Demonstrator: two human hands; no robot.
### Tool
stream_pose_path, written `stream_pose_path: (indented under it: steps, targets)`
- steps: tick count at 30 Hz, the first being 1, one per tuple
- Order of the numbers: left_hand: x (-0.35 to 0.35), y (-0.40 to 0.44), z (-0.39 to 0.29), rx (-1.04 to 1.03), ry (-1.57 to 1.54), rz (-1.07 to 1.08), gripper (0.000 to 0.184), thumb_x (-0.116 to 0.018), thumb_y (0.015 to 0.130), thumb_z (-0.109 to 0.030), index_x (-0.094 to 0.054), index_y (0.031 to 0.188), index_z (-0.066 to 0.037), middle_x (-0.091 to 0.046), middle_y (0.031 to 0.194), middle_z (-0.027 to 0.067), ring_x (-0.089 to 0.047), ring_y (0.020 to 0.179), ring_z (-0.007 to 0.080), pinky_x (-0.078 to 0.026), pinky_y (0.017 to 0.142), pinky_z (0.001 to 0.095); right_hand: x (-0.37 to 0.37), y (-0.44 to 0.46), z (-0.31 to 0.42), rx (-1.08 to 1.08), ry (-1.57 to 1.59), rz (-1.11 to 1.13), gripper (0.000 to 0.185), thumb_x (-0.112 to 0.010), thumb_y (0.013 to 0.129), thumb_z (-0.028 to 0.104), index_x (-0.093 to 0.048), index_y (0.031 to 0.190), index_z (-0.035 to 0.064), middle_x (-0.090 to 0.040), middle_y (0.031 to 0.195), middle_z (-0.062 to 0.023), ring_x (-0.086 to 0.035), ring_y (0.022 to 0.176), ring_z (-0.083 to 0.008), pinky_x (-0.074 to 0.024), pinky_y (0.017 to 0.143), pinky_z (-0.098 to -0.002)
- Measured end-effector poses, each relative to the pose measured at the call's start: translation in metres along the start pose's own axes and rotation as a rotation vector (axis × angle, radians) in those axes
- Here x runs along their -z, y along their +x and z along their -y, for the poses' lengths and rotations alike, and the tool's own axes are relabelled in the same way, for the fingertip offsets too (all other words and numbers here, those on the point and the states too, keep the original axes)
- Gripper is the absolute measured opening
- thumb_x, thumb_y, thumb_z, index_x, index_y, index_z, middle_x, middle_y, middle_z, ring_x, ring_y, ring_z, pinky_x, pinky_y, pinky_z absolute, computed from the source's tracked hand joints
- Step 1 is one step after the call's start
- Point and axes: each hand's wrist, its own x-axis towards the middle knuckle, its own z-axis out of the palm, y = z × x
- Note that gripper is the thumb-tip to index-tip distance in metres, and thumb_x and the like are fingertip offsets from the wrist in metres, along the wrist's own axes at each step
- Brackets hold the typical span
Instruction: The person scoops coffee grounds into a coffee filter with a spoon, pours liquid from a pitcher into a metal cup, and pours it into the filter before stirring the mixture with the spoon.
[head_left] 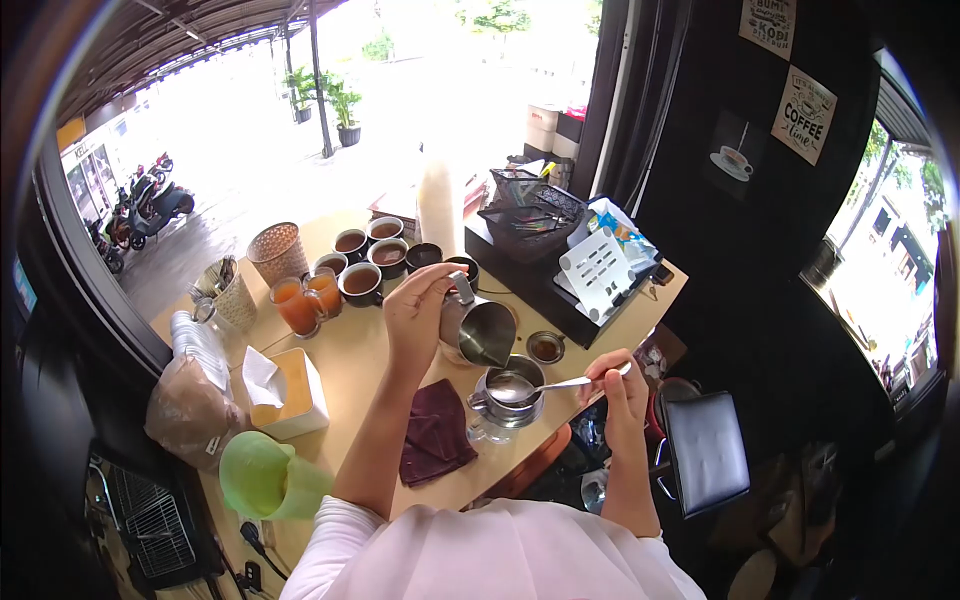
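My left hand (418, 302) is closed round the handle of a steel milk pitcher (462, 325), which tilts so its spout points down over a metal drip filter (535, 370). Whether liquid is flowing from it I cannot make out. A spoon (562, 385) is gripped in my right hand (618, 385), its bowl lying in the mouth of the filter. The filter sits on a clear glass (490, 432) near the table's edge. Just beyond it lies a small round metal piece with something dark in it (545, 347). A dark red cloth (437, 435) is left of the glass.
Several dark cups (360, 285) of brown drink and two orange drinks in glass mugs (296, 308) stand at the back left. A tissue box (300, 395) and green container (262, 475) are nearer. A black mesh organizer (535, 220) stands back right; a black chair (705, 455) is right.
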Motion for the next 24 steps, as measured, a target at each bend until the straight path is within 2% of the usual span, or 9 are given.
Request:
stream_pose_path:
  steps: [4, 13, 24]
  targets:
    - [-0.004, 0.0, -0.003, -0.09, 0.083, 0.075, 0.02, -0.053, 0.097, -0.004, -0.067, 0.108, 0.006, -0.069, 0.101, 0.0107, -0.067, 0.089, 0.0156, -0.054, 0.08, 0.0261, 0.0, -0.002, 0.002, 0.003, -0.025, -0.004, 0.025, -0.047, 0.103, 0.023, -0.053, 0.099, -0.0012, -0.056, 0.079, -0.0062, -0.056, 0.07, -0.0108, -0.046, 0.065, -0.023]
    - [-0.014, -0.002, -0.026, -0.202, 0.262, 0.089, 0.016, -0.057, 0.092, 0.001, -0.071, 0.1, 0.003, -0.07, 0.097, 0.0091, -0.064, 0.085, 0.012, -0.05, 0.076, 0.0234, 0.001, -0.004, 0.003, 0.043, -0.012, -0.016, 0.025, -0.047, 0.103, 0.022, -0.052, 0.099, -0.0013, -0.055, 0.079, -0.006, -0.054, 0.07, -0.0104, -0.045, 0.066, -0.0231]
    - [-0.019, -0.005, -0.037, -0.331, 0.371, 0.151, 0.019, -0.056, 0.088, 0.006, -0.07, 0.101, 0.003, -0.07, 0.097, 0.0106, -0.067, 0.085, 0.0163, -0.053, 0.077, 0.026, 0.002, -0.006, -0.001, 0.037, 0.033, -0.02, 0.019, -0.046, 0.103, 0.017, -0.052, 0.1, -0.0009, -0.055, 0.083, -0.0065, -0.055, 0.072, -0.0106, -0.0459, 0.067, -0.0239]
